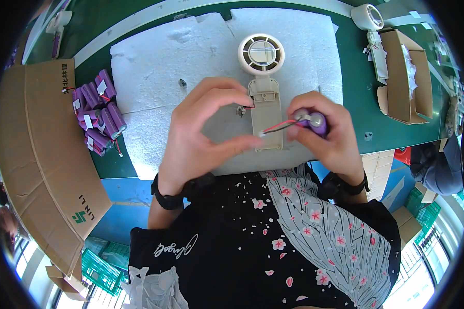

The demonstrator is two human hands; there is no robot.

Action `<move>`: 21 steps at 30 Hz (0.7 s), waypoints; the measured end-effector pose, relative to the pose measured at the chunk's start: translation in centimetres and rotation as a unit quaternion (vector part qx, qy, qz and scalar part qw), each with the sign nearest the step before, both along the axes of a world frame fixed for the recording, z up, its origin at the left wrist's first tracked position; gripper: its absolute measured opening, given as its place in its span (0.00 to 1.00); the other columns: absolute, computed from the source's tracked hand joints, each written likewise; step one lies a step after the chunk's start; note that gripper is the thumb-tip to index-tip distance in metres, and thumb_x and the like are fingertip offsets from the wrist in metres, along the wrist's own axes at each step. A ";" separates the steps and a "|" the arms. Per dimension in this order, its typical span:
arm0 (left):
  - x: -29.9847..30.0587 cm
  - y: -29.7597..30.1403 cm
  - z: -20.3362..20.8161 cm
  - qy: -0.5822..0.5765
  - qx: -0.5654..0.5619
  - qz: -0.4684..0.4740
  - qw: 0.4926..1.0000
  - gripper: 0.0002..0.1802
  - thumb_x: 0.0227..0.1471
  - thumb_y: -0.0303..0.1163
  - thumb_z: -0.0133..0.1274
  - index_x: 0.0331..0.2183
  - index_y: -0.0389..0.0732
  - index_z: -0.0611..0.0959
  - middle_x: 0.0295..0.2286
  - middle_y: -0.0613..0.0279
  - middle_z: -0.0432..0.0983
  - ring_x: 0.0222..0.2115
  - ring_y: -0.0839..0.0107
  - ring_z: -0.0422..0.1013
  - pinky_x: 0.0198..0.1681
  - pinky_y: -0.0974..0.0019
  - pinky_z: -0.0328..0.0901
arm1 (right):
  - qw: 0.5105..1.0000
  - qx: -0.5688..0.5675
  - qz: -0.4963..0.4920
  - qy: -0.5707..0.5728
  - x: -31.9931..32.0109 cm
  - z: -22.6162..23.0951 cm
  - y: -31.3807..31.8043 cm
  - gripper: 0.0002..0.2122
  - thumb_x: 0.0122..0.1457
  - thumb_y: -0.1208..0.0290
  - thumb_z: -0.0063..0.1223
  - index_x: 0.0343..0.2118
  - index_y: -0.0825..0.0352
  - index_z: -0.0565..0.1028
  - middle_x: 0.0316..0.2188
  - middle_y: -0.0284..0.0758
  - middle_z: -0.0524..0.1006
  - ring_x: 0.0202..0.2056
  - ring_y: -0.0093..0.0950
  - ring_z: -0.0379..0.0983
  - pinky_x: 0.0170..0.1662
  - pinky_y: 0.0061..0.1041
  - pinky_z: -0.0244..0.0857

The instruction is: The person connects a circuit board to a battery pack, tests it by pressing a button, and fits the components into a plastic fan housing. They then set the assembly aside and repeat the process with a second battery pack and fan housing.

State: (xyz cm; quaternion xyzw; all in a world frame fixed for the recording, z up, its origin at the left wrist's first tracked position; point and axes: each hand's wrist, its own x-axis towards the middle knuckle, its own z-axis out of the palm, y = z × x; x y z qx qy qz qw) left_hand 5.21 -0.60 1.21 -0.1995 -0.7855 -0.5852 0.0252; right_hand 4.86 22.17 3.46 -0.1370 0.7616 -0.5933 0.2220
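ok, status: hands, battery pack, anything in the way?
Right hand gripping purple battery pack. Left hand open, thumb near white connector, contact unclear. Wires cross in front of fan handle; no other obstruction seen.

Green bench [358, 110], blue floor [126, 208], bright window [420, 283].
Bench: beneath left hand [191, 129]; floor: lower, left of it; window: right of right hand [332, 134], well apart.
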 end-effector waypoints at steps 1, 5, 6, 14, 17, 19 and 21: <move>-0.1 -0.7 -0.4 0.002 -0.068 -0.001 0.998 0.19 0.36 0.18 0.63 0.35 0.39 0.80 0.37 0.56 0.78 0.36 0.61 0.75 0.39 0.67 0.69 | 1.000 -0.002 -0.018 0.020 -0.1 0.0 0.2 0.14 0.44 0.88 0.58 0.34 0.67 0.70 0.31 0.33 0.74 0.35 0.20 0.70 0.39 0.20 0.63; -0.1 -0.7 -1.8 -0.045 -0.114 -0.005 0.992 0.19 0.36 0.17 0.62 0.35 0.39 0.79 0.38 0.56 0.78 0.37 0.62 0.75 0.41 0.68 0.69 | 0.984 0.015 -0.045 0.170 -0.2 -2.2 -1.6 0.13 0.44 0.87 0.59 0.31 0.66 0.70 0.31 0.35 0.75 0.31 0.23 0.71 0.34 0.22 0.63; -0.2 -0.6 -2.0 -0.068 -0.102 -0.010 0.992 0.18 0.36 0.17 0.61 0.35 0.38 0.79 0.38 0.57 0.78 0.36 0.62 0.75 0.41 0.68 0.69 | 0.984 0.017 -0.045 0.169 -0.3 -2.6 -2.1 0.13 0.44 0.87 0.59 0.31 0.66 0.70 0.31 0.35 0.75 0.31 0.23 0.71 0.34 0.22 0.63; -0.6 -1.2 -2.7 -0.057 -0.040 -0.063 0.996 0.18 0.38 0.17 0.60 0.36 0.37 0.80 0.35 0.56 0.77 0.34 0.63 0.75 0.38 0.67 0.68 | 0.952 0.107 -0.033 0.286 -0.4 -4.1 -3.7 0.14 0.40 0.88 0.59 0.29 0.65 0.70 0.27 0.34 0.75 0.29 0.32 0.70 0.29 0.27 0.64; -0.8 -1.1 -2.7 -0.068 -0.032 -0.070 0.995 0.19 0.37 0.17 0.60 0.37 0.37 0.80 0.35 0.56 0.77 0.33 0.63 0.74 0.37 0.67 0.68 | 0.950 0.102 -0.049 0.292 -0.5 -4.3 -3.9 0.15 0.37 0.87 0.60 0.29 0.65 0.70 0.25 0.33 0.74 0.29 0.31 0.70 0.29 0.27 0.64; -0.8 -1.1 -2.6 -0.074 -0.027 -0.075 0.994 0.19 0.37 0.17 0.60 0.37 0.37 0.80 0.34 0.56 0.77 0.33 0.63 0.74 0.36 0.67 0.68 | 0.948 0.108 -0.035 0.296 -0.6 -4.3 -3.8 0.15 0.36 0.87 0.59 0.29 0.65 0.70 0.25 0.33 0.74 0.28 0.32 0.70 0.29 0.27 0.64; -0.8 -1.1 -2.5 -0.070 -0.031 -0.077 0.994 0.19 0.37 0.16 0.59 0.37 0.37 0.81 0.33 0.57 0.76 0.32 0.64 0.74 0.35 0.68 0.68 | 0.944 0.121 -0.011 0.308 -0.7 -4.2 -3.8 0.16 0.35 0.87 0.59 0.29 0.65 0.71 0.25 0.33 0.74 0.27 0.32 0.69 0.29 0.27 0.64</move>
